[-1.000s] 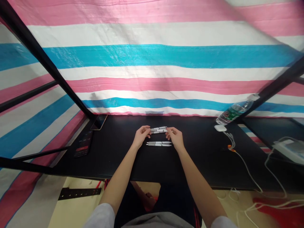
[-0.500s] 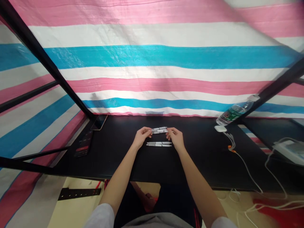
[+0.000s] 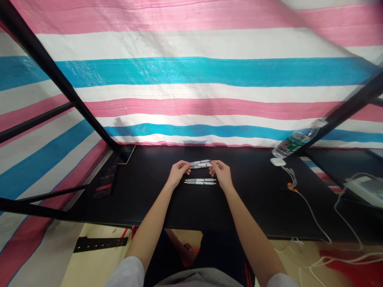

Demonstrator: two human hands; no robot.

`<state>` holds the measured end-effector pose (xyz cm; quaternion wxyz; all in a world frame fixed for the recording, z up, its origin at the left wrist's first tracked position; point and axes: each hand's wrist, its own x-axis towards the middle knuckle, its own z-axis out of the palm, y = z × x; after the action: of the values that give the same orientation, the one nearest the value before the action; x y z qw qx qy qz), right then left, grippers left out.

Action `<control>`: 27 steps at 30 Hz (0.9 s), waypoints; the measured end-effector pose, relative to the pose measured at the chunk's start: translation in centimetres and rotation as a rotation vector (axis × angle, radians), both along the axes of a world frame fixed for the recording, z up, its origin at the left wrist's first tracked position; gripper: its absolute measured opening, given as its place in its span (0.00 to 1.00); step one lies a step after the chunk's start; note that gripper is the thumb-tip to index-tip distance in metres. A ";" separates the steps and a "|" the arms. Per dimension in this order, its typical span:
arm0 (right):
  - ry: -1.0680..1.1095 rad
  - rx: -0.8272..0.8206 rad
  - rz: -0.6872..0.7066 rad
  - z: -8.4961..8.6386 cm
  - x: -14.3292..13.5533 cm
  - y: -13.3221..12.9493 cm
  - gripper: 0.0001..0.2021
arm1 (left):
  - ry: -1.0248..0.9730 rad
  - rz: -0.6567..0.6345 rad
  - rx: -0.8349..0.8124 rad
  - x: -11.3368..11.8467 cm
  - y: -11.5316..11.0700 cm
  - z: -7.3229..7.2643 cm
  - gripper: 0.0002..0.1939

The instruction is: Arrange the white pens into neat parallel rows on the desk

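Several white and grey pens lie on the black table [image 3: 143,199] in two groups. The far group of pens [image 3: 200,164] is slightly tilted, and both my hands pinch at its ends. My left hand [image 3: 178,172] has its thumb and fingers closed on the left ends. At the right ends, the fingers of my right hand [image 3: 220,172] are closed in the same way. Nearer to me, a second group of pens [image 3: 200,181] lies side by side on the table, untouched. My fingers cover the tips of the far pens.
At the left lie a phone with a lit timer [image 3: 105,181] and another phone [image 3: 125,154]. A water bottle [image 3: 295,141] leans at the back right, beside a white charger [image 3: 278,162] with cables. Black frame bars [image 3: 68,87] and striped sheeting [image 3: 203,71] enclose the table.
Hardly anything differs. My left fingers have shifted very slightly on the far pens; the near pens stay where they were.
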<state>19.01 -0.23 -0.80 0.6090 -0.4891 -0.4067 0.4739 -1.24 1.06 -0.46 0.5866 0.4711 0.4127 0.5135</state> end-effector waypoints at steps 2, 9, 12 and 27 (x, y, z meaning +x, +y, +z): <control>0.117 -0.011 0.039 0.3 0.1 -0.1 0.19 | 0.000 -0.023 0.001 0.1 0.0 -0.1 0.17; 0.330 -0.015 0.177 -0.2 0.4 0.4 0.17 | 0.042 -0.087 0.054 0.4 -0.3 0.1 0.19; 0.472 -0.007 0.088 -0.5 0.8 0.9 0.13 | 0.020 -0.033 0.036 0.4 -0.1 0.2 0.20; 0.738 0.171 -0.019 1.8 2.4 -0.1 0.20 | -0.111 0.135 -0.019 -0.1 0.4 0.2 0.18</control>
<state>21.41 -0.37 0.97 0.7575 -0.2366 -0.1937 0.5768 -1.39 1.43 -0.30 0.5772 0.4074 0.4152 0.5731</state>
